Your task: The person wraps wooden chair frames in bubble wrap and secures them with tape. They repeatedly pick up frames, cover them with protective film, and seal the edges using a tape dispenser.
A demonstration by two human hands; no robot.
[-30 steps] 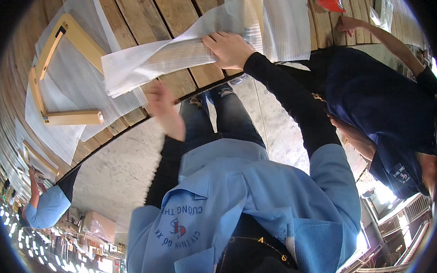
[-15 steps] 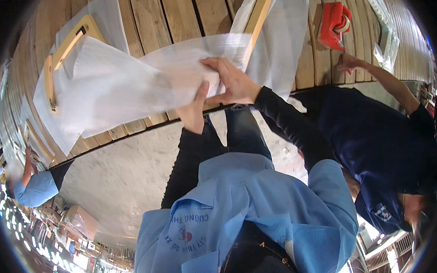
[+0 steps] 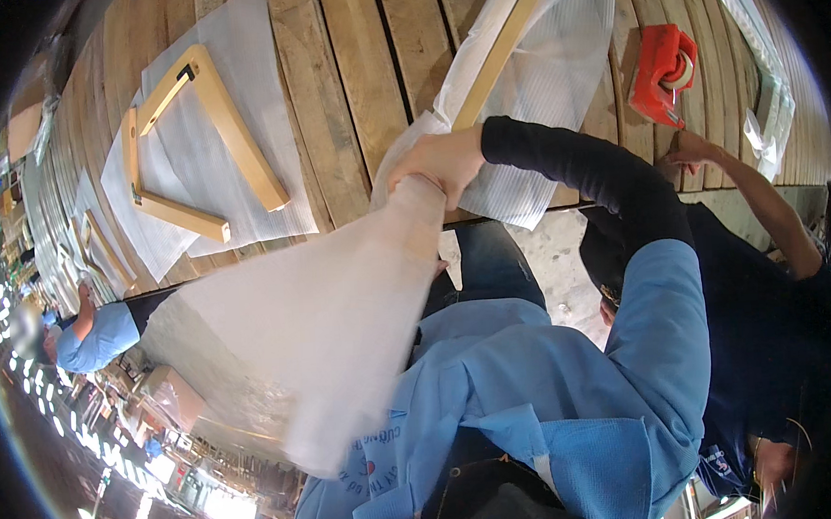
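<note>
My right hand (image 3: pixel 441 158) is closed around white foam sheeting at the near end of a pale wooden bar (image 3: pixel 499 52). From under this hand a loose flap of the foam sheet (image 3: pixel 316 310) spreads toward the lower left, over the table edge and in front of my body. The flap covers my left arm and nearly all of my left hand; only a sliver of skin shows by its right edge, so its fingers cannot be made out. More foam (image 3: pixel 557 96) lies under and beside the bar.
On the slatted wooden table (image 3: pixel 343 77), an angled wooden frame (image 3: pixel 239 142) lies on foam sheets at the left. A red tape dispenser (image 3: pixel 656 73) stands at the right, with a co-worker's hand (image 3: pixel 691 150) at its near end. Another person in blue (image 3: pixel 94 338) works at far left.
The foam flap has swung off the table toward my body, uncovering the wooden frame at left. My left hand has dropped behind the flap; my right hand now closes on the foam.
</note>
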